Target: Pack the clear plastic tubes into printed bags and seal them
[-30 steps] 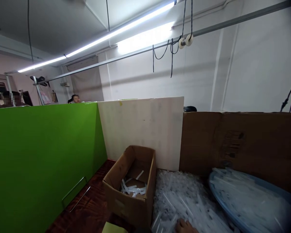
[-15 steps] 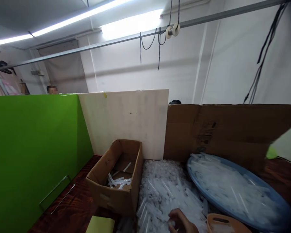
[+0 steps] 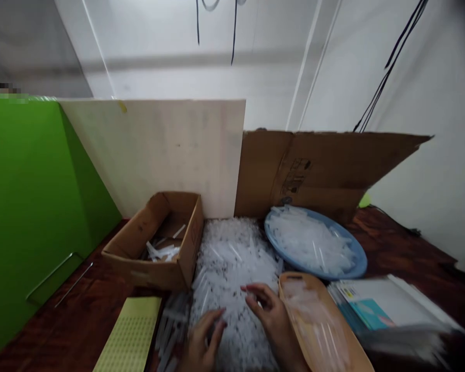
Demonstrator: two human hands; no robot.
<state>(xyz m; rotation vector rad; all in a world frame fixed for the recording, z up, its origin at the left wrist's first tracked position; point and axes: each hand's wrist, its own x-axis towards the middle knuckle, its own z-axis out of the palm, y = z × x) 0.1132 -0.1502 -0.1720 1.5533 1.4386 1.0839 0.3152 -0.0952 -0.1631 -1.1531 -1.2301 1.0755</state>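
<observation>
A heap of small clear plastic tubes lies in the middle of the dark wooden table. My left hand rests on the heap's near edge with its fingers stretched out flat. My right hand sits just to the right on the heap, fingers curled in a loose pinch; what they hold, if anything, is too small to make out. A tan oval tray with clear pieces lies right beside my right hand.
An open cardboard box with white strips stands at the left. A blue oval dish of clear tubes sits behind the tray. A yellow-green perforated sheet lies near left. Stacked papers lie at the right. Green, white and cardboard panels wall the back.
The camera has tipped down, bringing the table, tray, papers and yellow sheet into view. My left hand has appeared on the heap; my right hand has reached further onto it.
</observation>
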